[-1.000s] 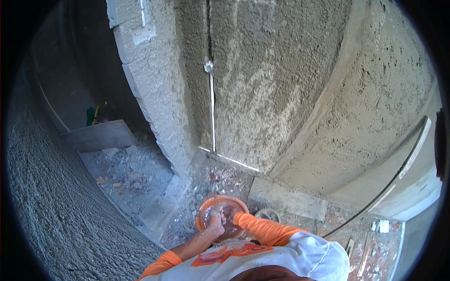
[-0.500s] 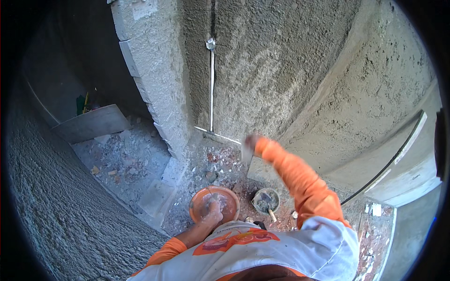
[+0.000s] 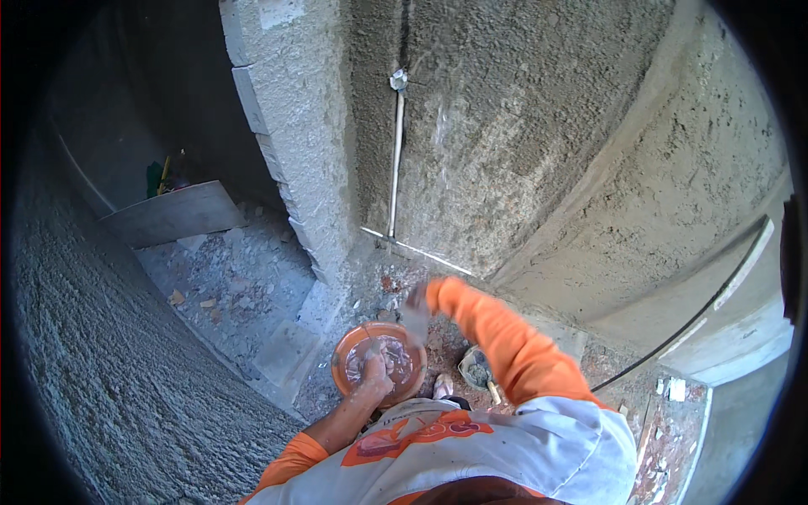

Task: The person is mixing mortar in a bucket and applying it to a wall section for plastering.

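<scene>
An orange-brown round basin (image 3: pixel 341 376) holding murky liquid stands on the floor in front of me. My left hand (image 3: pixel 376 368) is over it with fingers curled; what they hold, if anything, I cannot make out. Beside the basin's far right rim is my right hand (image 3: pixel 418 297), smeared by motion. A pale, cup-like thing (image 3: pixel 413 324) hangs blurred below its closed fingers. Right of the basin, partly behind my right sleeve, is a small bucket (image 3: pixel 465 364) with grey mortar and a tool with a light handle (image 3: pixel 495 393).
Ahead rises a rough plastered wall (image 3: pixel 497 160) with a white pipe (image 3: pixel 396 168) and wet streaks. A pale block column (image 3: pixel 295 126) stands left of it. Rubble (image 3: pixel 223 286) and a leaning board (image 3: pixel 181 215) lie farther left. A dark hose (image 3: pixel 665 343) curves at right.
My right hand has come down and left, from near the wall to the basin's rim. Fresh wet streaks show on the wall. The view has shifted slightly; my left hand stays over the basin.
</scene>
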The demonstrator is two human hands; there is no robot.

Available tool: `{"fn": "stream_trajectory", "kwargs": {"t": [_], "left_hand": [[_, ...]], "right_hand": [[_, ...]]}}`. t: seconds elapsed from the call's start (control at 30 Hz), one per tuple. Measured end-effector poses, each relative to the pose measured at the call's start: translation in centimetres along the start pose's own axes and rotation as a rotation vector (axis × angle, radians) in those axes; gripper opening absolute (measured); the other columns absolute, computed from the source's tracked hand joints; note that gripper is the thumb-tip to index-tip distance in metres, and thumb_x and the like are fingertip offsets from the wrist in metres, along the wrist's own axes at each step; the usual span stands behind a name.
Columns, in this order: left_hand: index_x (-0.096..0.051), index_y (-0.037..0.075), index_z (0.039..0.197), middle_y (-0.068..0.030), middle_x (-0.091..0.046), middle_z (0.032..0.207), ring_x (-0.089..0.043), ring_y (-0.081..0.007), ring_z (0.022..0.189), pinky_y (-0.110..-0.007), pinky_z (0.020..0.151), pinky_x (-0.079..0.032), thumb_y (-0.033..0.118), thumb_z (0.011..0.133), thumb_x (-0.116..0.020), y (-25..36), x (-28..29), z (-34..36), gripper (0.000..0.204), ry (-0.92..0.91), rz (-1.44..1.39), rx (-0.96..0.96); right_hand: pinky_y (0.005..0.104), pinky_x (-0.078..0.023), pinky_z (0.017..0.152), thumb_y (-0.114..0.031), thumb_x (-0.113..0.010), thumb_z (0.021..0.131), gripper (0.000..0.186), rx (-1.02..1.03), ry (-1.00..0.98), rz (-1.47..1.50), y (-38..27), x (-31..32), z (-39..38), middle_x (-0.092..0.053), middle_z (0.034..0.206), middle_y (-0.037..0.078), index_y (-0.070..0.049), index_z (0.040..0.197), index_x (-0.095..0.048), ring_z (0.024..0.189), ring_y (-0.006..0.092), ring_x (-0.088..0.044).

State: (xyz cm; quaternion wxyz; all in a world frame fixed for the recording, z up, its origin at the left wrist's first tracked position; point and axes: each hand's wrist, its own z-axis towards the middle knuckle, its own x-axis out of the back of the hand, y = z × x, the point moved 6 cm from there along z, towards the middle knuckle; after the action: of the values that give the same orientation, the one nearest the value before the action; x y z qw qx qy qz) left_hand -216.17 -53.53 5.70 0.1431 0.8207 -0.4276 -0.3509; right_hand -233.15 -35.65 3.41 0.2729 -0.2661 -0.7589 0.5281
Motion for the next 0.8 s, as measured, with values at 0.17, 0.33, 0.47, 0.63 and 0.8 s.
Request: {"fn": "stream_trajectory", "kwargs": {"t": [0.17,0.33,0.47,0.63,0.8], "left_hand": [[-0.042,0.018,0.065,0.0057,-0.036,0.05,-0.036,-0.0079,0.044,-0.023,0.043,-0.031,0.028,0.077,-0.055,1.7,-2.5,-2.9,0.02,-0.075,-0.012,-0.012],[-0.043,0.016,0.067,0.0053,-0.035,0.05,-0.035,-0.0089,0.045,-0.024,0.044,-0.031,0.03,0.078,-0.053,1.4,-2.4,-1.0,0.02,-0.017,-0.013,-0.071],[-0.043,0.016,0.068,0.0055,-0.034,0.05,-0.034,-0.0088,0.044,-0.024,0.043,-0.03,0.03,0.079,-0.052,-0.7,-1.4,2.4,0.02,0.084,-0.06,-0.124],[-0.043,0.017,0.062,0.0055,-0.035,0.048,-0.034,-0.009,0.042,-0.024,0.04,-0.029,0.026,0.078,-0.051,-2.4,-4.5,4.9,0.02,0.149,-0.005,-0.098],[-0.045,0.018,0.065,0.0059,-0.036,0.05,-0.033,-0.0076,0.04,-0.022,0.038,-0.028,0.027,0.079,-0.053,-4.2,-4.6,6.3,0.018,0.258,-0.083,-0.047]], "right_hand": [[0.0382,-0.048,0.064,-0.025,-0.053,0.075,0.022,-0.535,0.02,-0.029,13.0,-15.6,0.9,-0.063,0.088,0.012,-0.008,0.085,-0.064,0.074,0.0303,-0.06],[0.0378,-0.048,0.066,-0.027,-0.049,0.078,0.025,-0.404,0.005,-0.416,14.6,-14.5,1.9,-0.063,0.091,0.011,-0.01,0.089,-0.063,0.077,0.0294,-0.06],[0.0375,-0.047,0.068,-0.029,-0.046,0.08,0.026,-0.288,-0.042,-0.753,13.1,-8.5,3.5,-0.062,0.093,0.01,-0.012,0.092,-0.062,0.079,0.0287,-0.059],[0.0393,-0.049,0.067,-0.03,-0.047,0.077,0.027,-0.146,0.377,-1.13,3.7,15.0,8.0,-0.063,0.085,0.013,-0.009,0.081,-0.064,0.078,0.0296,-0.061],[0.0365,-0.049,0.066,-0.035,-0.051,0.081,0.031,0.013,0.66,-0.742,-17.6,27.8,6.4,-0.064,0.08,0.011,-0.006,0.088,-0.062,0.069,0.025,-0.061]]}}
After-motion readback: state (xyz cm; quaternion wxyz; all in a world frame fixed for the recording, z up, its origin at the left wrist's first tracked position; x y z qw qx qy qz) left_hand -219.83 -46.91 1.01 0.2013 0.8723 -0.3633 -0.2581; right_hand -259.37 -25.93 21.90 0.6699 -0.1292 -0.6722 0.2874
